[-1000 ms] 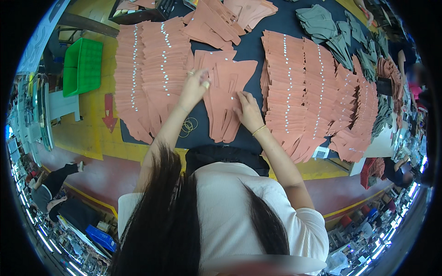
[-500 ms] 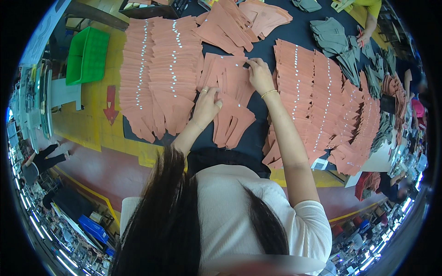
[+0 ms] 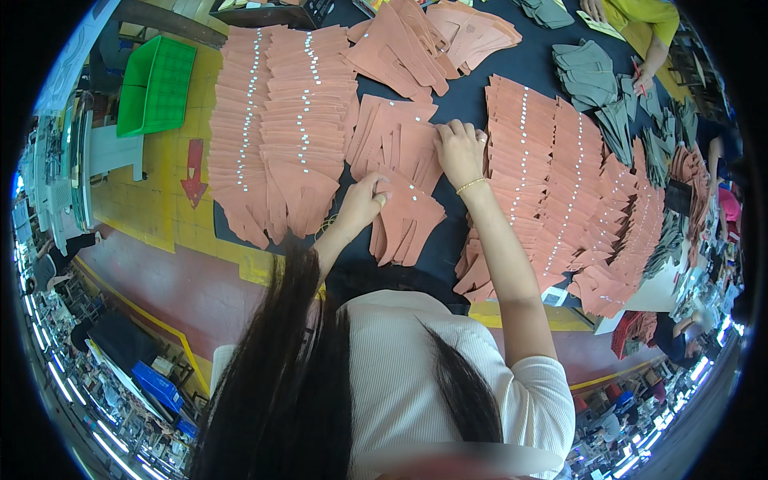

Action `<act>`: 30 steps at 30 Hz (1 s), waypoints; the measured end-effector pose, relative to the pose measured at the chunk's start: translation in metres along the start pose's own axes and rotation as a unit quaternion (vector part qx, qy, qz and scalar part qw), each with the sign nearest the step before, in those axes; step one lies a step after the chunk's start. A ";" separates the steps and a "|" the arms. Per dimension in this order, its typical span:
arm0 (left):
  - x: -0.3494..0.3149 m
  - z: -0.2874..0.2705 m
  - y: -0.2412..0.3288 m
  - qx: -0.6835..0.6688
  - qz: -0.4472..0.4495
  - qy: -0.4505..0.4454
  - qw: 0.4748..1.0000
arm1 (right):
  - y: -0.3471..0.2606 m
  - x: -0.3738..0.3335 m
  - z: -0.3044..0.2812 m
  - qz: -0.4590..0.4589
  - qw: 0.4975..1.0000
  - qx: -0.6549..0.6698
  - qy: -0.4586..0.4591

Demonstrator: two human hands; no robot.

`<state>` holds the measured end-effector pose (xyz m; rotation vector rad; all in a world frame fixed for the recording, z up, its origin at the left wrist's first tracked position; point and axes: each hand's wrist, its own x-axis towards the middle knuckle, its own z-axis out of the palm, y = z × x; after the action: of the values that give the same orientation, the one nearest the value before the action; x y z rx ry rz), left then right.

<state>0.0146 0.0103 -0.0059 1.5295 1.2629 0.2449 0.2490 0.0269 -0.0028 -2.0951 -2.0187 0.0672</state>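
Cut salmon-pink fabric pieces (image 3: 408,210) with small white stickers lie in a loose overlapping pile before me on the dark tabletop. My left hand (image 3: 365,200) is closed, thumb and fingers pinched at the left edge of the nearer pieces. Farther up on the right, my right hand (image 3: 462,154) has its fingers bent down and closed on the right edge of the upper fabric pieces (image 3: 400,132). Its fingertips are partly hidden behind the hand. A thin yellow loop shows beside my left wrist.
Long fanned rows of salmon pieces (image 3: 308,120) flank the pile on the left, with more rows (image 3: 528,176) on the right. Grey-green pieces (image 3: 588,72) lie at the far right, near another person's hand (image 3: 642,80). A green crate (image 3: 156,88) stands left of the table.
My left hand has drawn slightly down, toward the nearer pieces' edge. My right hand has shifted a little right and down, its fingers more bent. The nearer pieces have moved slightly.
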 end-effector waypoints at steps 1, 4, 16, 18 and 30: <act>-0.002 0.000 -0.003 -0.007 0.000 0.001 1.000 | 0.001 -0.002 -0.003 -0.001 1.000 0.010 -0.009; -0.006 0.001 -0.010 0.004 -0.003 -0.002 1.000 | 0.002 -0.009 -0.015 0.010 0.997 0.064 -0.051; -0.006 0.000 -0.007 0.002 -0.011 -0.003 1.000 | 0.002 -0.026 -0.049 0.146 0.937 0.296 -0.117; -0.005 0.001 -0.007 -0.002 -0.015 -0.004 1.000 | 0.002 -0.026 -0.048 0.143 0.936 0.304 -0.105; -0.005 0.001 -0.007 -0.004 -0.003 0.003 1.000 | 0.008 -0.016 -0.038 0.159 0.936 0.300 -0.095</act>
<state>0.0086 0.0049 -0.0099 1.5202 1.2689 0.2505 0.2636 0.0055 0.0307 -2.0154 -1.4551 0.8553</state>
